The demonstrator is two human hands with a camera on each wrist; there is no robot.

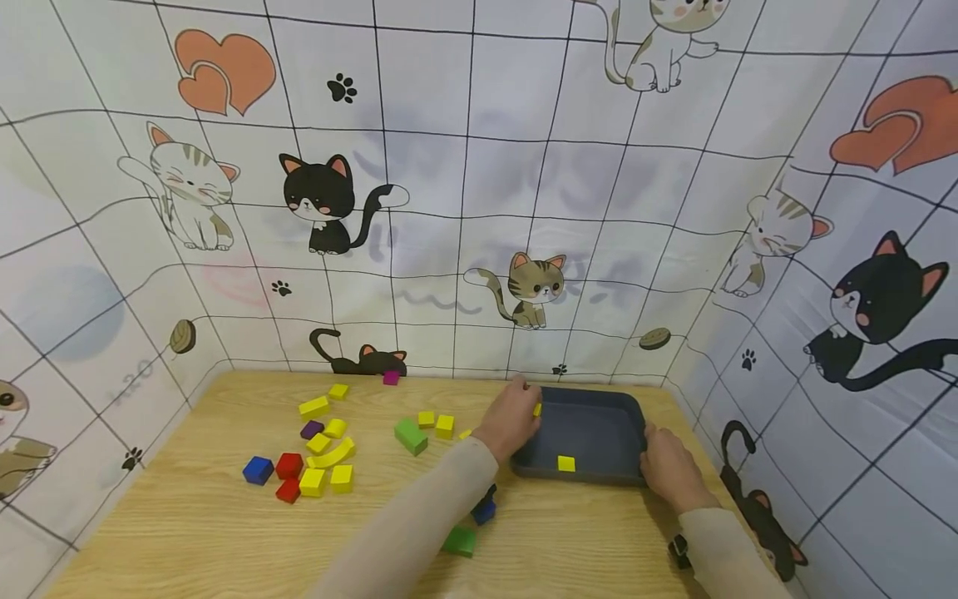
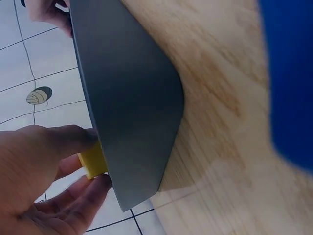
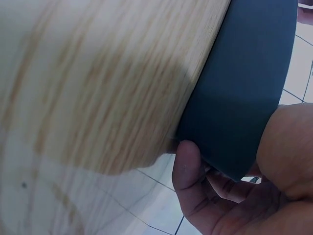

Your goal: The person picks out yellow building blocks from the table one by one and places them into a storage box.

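Note:
A dark grey rectangular tray (image 1: 599,433) lies on the right side of the wooden table. My left hand (image 1: 511,420) is at its left rim, pinching a yellow block (image 2: 93,160) between thumb and fingers; in the left wrist view that block overlaps the rim. Inside the tray, near its front wall, sits another yellow block (image 1: 566,463). My right hand (image 1: 674,467) grips the tray's right side, with a fingertip (image 3: 188,149) low against the outer wall and the thumb by the rim in the right wrist view.
Several yellow blocks (image 1: 312,482), red blocks (image 1: 288,466) and a blue block (image 1: 258,471) are scattered on the left. A green block (image 1: 411,436) lies mid-table. Another green block (image 1: 460,542) and a dark blue block (image 1: 485,511) are partly hidden by my left forearm. Cat-printed cloth surrounds the table (image 1: 187,532).

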